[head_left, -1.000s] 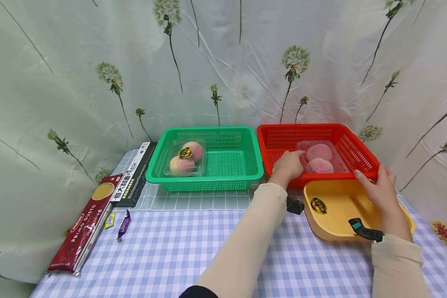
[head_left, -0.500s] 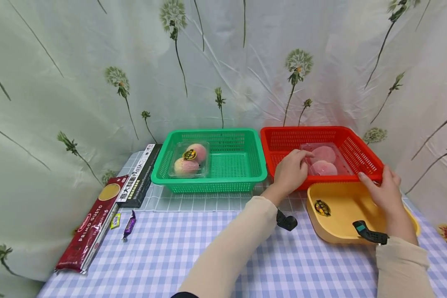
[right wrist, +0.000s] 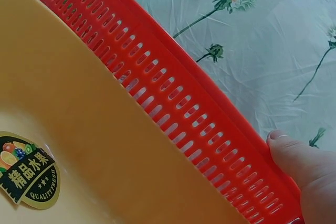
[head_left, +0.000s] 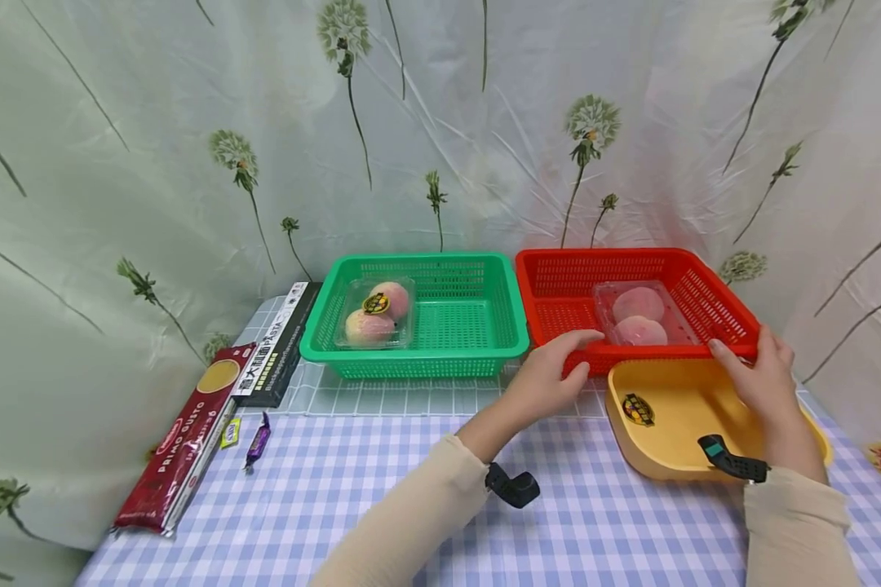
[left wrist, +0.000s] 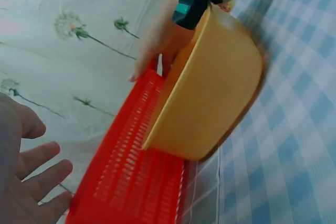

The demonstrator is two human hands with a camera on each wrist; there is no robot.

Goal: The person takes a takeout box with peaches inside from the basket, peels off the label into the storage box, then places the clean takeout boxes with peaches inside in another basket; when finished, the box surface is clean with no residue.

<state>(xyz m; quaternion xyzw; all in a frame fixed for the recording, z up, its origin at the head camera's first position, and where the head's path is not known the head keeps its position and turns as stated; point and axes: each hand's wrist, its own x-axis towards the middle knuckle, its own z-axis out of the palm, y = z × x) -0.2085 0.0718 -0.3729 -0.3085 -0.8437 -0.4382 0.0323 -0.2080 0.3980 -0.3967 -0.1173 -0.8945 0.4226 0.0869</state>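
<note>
A red plastic basket (head_left: pixel 561 316) stands at the back right with a clear pack of two peaches (head_left: pixel 639 306) inside. My right hand (head_left: pixel 763 379) grips its front right corner, thumb (right wrist: pixel 294 156) over the rim in the right wrist view. My left hand (head_left: pixel 546 379) is in front of the basket's left front corner, fingers spread and nothing held. In the left wrist view those fingers (left wrist: pixel 47 182) appear beside the red basket. A yellow basin (head_left: pixel 705 416) with a loose black and gold fruit label (head_left: pixel 638 409) sits below my right hand.
To the left stands a green basket (head_left: pixel 451 326) holding another peach pack (head_left: pixel 374 314) with a label on it. A black pasta box (head_left: pixel 279 346), a red spaghetti bag (head_left: pixel 183 444), a purple candy (head_left: pixel 258 441) and a small yellow packet (head_left: pixel 231 433) lie far left.
My left hand has come out of the red basket, away from the peach pack, moving left and toward me. My right hand stays on the basket's corner.
</note>
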